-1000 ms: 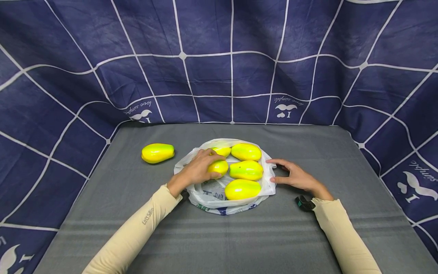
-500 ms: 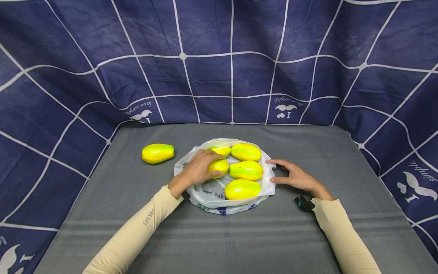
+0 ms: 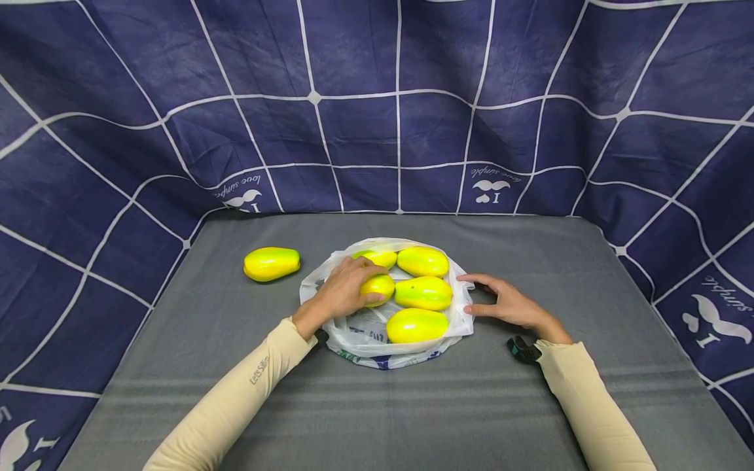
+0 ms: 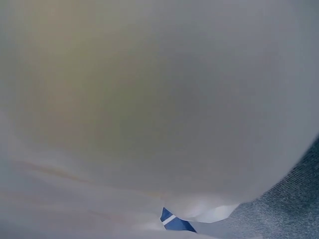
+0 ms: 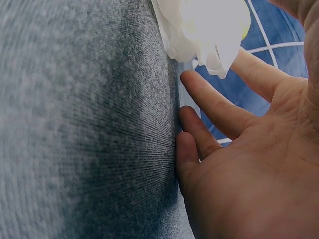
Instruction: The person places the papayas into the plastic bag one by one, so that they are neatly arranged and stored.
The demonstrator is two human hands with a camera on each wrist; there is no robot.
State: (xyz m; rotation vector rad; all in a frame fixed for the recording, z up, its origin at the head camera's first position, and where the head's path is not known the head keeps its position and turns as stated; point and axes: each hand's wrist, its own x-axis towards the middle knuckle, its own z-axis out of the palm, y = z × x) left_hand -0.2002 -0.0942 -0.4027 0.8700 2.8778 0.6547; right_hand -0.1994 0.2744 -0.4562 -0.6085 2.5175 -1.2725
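The left hand [image 3: 338, 293] is inside the open white plastic bag [image 3: 365, 337]. Its fingers curl over a small yellow papaya [image 3: 378, 286] and grasp it. This papaya lies on its side, with its long way going left to right and tipped up a little at the far end. Its rounded end pokes out past the fingertips, toward the right hand [image 3: 511, 306].

Three more yellow-green papayas lie in the bag between the two hands. One [image 3: 423, 261] is beyond the held fruit, one [image 3: 423, 292] is just beside it and one [image 3: 417, 325] is nearer to the person. All three lie flat with their long way going left to right. A fifth fruit [image 3: 379, 258] peeks out just past the left hand's fingers.

The right hand is released, with its fingers straight and a bit spread. Its edge rests on the gray table [image 3: 530, 405], and the fingertips [image 5: 197, 82] sit right at the crumpled edge of the bag; I cannot tell if they touch it.

One more papaya [image 3: 271, 262] lies alone on the table, well off to the left of the left hand. It lies on its side with its narrow end pointing right, toward the bag.

The left wrist view is mostly a blur of white plastic.
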